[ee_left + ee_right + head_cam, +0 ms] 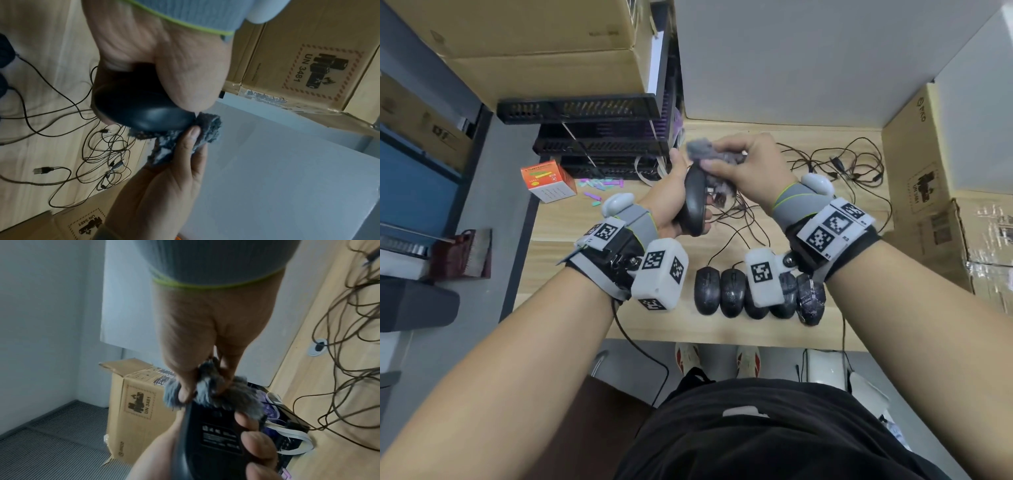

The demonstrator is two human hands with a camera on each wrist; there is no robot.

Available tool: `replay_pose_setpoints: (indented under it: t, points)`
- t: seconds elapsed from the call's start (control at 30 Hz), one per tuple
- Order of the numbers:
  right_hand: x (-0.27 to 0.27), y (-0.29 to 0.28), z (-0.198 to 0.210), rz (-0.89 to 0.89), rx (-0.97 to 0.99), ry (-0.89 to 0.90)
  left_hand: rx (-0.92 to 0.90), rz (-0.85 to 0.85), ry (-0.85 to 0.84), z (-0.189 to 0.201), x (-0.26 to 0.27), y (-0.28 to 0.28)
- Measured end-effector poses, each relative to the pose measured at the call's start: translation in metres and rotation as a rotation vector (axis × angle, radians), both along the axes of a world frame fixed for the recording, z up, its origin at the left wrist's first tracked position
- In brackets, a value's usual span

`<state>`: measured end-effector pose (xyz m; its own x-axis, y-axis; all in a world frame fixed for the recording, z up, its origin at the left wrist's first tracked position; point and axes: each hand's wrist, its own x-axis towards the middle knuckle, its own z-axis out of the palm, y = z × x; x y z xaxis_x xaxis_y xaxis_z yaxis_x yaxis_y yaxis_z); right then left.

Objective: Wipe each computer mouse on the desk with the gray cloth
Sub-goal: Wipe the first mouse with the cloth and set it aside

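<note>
Left hand [671,209] has a black mouse [695,202] lifted clear of the tabletop [558,260], fingers curled round its body, and the right hand [746,171] pinches the gray cloth [709,154] against the mouse's front end, cloth bunched between thumb and fingers. From overhead you see only the mouse's side edge; the right wrist camera gives what that angle misses, the underside with its label turned toward the right hand and the left fingertips [255,444] wrapped over that face. The left wrist camera shows the other side: the glossy rounded top shell sitting in the left grip, with the cloth tucked under the nose and the right thumb pressing it there. So the cloth sits at the far tip, beyond the left grip, which clamps the rear half. Down on the tabletop a row of other black mice [722,291] lies side by side near the front edge, two of them partly hidden behind the right wrist gear, and their thin cables [839,164] tangle toward the back. The label text is too blurred to read, and the held mouse's cable is lost among the hands.
</note>
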<state>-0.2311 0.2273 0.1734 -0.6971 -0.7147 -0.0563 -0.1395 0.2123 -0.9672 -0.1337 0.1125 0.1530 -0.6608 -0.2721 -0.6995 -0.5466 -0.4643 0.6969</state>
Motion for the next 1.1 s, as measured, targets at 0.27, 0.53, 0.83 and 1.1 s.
replay_pose_setpoints:
  t: [0.27,0.53,0.83,1.1]
  points:
    - [0.021,0.010,-0.021,0.039,-0.063,-0.142,-0.010,0.184,0.003,0.007,-0.006,-0.014]
    - [0.001,-0.005,-0.014,-0.120,0.037,0.105,-0.034,0.198,0.009,0.013,-0.005,0.001]
    - [0.017,-0.001,-0.017,0.037,0.116,0.185,-0.183,0.238,-0.085,0.016,0.001,-0.015]
    - [0.007,-0.009,-0.006,-0.023,0.100,0.230,0.066,0.173,0.146,0.016,-0.005,-0.012]
